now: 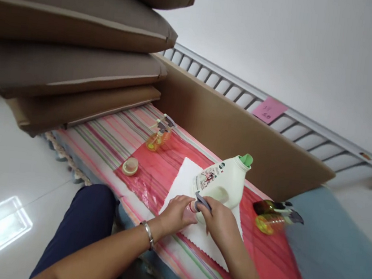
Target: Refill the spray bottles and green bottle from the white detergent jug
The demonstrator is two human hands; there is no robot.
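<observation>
My left hand (pixel 174 212), with a metal bangle on its wrist, is wrapped round a small pinkish bottle (pixel 189 213). Fingers of my right hand (pixel 218 220) close on the grey trigger spray head (pixel 201 200) at the bottle's neck; whether it is screwed on I cannot tell. Just behind both hands stands a large pale jug (pixel 226 180) with a green spout and a printed label. Under it lies a white cloth (pixel 184 180) with a scalloped edge. Left of the cloth is a round cap (pixel 130 166).
Yellow spray bottles (pixel 154 141) stand at the back left, and more spray bottles (pixel 265 222) lie at the right. A red plastic sheet (pixel 154 176) covers part of the striped cloth (pixel 104 141). Brown cushions (pixel 69 66) are stacked at left; a brown board (pixel 210 110) runs along the back.
</observation>
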